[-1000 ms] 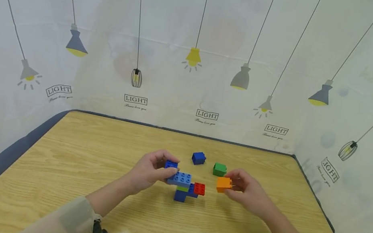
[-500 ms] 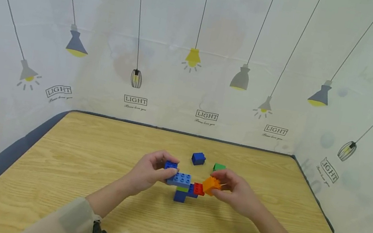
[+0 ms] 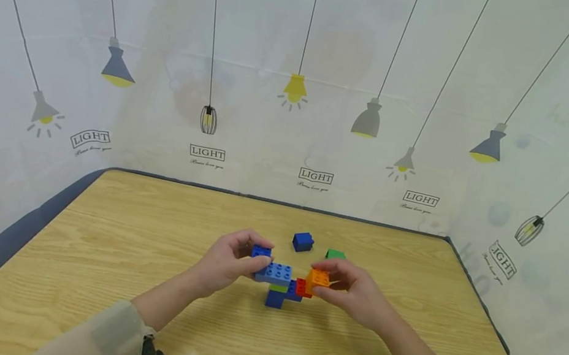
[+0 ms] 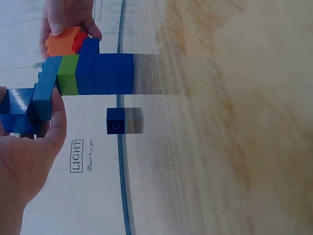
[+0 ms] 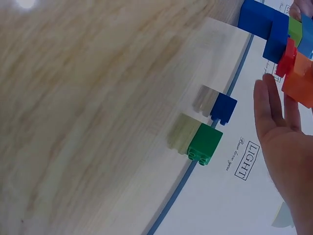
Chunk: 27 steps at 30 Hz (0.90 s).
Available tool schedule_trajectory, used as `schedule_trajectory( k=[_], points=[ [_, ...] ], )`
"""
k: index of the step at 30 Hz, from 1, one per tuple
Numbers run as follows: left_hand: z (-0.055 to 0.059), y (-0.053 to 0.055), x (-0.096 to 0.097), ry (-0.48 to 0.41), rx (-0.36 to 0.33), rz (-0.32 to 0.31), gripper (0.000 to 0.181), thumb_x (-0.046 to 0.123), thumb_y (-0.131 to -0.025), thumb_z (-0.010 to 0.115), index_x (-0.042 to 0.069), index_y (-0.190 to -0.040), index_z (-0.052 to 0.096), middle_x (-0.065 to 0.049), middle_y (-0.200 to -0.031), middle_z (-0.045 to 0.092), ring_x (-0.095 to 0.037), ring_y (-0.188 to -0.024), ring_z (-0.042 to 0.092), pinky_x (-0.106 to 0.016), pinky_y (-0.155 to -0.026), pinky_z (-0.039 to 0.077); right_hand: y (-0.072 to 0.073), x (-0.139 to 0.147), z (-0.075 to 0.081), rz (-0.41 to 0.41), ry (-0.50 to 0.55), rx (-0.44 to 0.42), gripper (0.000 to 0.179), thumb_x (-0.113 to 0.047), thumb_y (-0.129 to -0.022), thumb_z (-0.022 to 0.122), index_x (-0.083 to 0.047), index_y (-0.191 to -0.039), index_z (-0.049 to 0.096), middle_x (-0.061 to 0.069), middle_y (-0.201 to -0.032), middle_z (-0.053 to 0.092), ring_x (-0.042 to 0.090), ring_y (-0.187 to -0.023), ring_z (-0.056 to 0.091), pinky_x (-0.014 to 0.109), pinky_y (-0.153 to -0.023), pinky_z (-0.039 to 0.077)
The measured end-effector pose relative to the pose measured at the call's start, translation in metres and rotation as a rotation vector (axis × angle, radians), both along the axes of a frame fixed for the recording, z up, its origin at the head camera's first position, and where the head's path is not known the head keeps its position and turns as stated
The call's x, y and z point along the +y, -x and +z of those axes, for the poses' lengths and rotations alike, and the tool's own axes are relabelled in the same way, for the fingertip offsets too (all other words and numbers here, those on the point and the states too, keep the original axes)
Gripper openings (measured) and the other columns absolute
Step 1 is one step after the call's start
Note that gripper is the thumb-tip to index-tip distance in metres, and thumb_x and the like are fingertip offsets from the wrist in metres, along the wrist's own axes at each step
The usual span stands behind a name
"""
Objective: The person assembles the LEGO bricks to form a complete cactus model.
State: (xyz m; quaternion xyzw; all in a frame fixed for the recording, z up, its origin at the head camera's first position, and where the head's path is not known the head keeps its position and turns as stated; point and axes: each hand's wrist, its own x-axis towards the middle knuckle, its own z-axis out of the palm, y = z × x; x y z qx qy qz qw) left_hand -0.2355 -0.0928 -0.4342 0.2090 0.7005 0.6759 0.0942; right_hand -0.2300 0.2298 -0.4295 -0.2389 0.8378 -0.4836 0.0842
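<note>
A structure of toy building bricks stands on the table, with a blue brick (image 3: 274,299) at its foot, a lime green brick (image 4: 68,75) above that and a light blue brick (image 3: 278,273) across the top. My left hand (image 3: 226,261) pinches the dark blue brick (image 3: 261,251) at the structure's left end, the thumb in front. On the right side a red brick (image 3: 300,287) sticks out on a blue one. My right hand (image 3: 356,288) holds an orange brick (image 3: 317,281) between thumb and fingers, at the red brick; whether the two are joined I cannot tell.
A loose blue brick (image 3: 302,242) lies behind the structure. To its right lies a green brick (image 3: 335,254), partly hidden by my right hand in the head view. A printed cloth wall (image 3: 252,172) rises behind the wooden table (image 3: 145,211).
My right hand has moved left with the orange brick, tilting it and then turning its studs up, and brought it to the red brick. The left hand has stayed in place.
</note>
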Motion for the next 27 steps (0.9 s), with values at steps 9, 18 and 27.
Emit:
schedule_trajectory(
  k=[9,18,27],
  points=[
    [0.001,0.000,0.001,-0.007,0.000,-0.001,0.029,0.014,-0.106,0.073,0.004,-0.134,0.069,-0.010,-0.120,0.070,-0.024,-0.098,0.065,-0.027,-0.080,0.066,-0.002,-0.004,-0.007,0.004,0.149,-0.183,0.049,-0.023,-0.106,0.076,-0.009,-0.150,0.061,0.025,-0.149,0.060,0.034,-0.112,0.079,0.048,-0.095,0.067],
    [0.001,-0.001,0.001,-0.022,0.003,-0.002,0.030,0.012,-0.106,0.073,0.003,-0.134,0.069,-0.006,-0.119,0.071,-0.023,-0.098,0.065,-0.026,-0.079,0.065,-0.003,-0.007,-0.015,-0.019,0.200,-0.211,0.053,-0.023,-0.106,0.075,-0.006,-0.153,0.057,0.027,-0.146,0.057,0.036,-0.112,0.078,0.052,-0.097,0.066],
    [0.001,-0.003,0.001,-0.022,-0.003,-0.002,0.031,0.013,-0.106,0.073,0.003,-0.135,0.069,-0.005,-0.120,0.071,-0.022,-0.099,0.065,-0.027,-0.080,0.065,-0.004,-0.008,-0.019,-0.056,0.203,-0.226,0.058,-0.024,-0.104,0.078,-0.003,-0.154,0.058,0.025,-0.148,0.058,0.031,-0.112,0.077,0.046,-0.098,0.067]
  ],
)
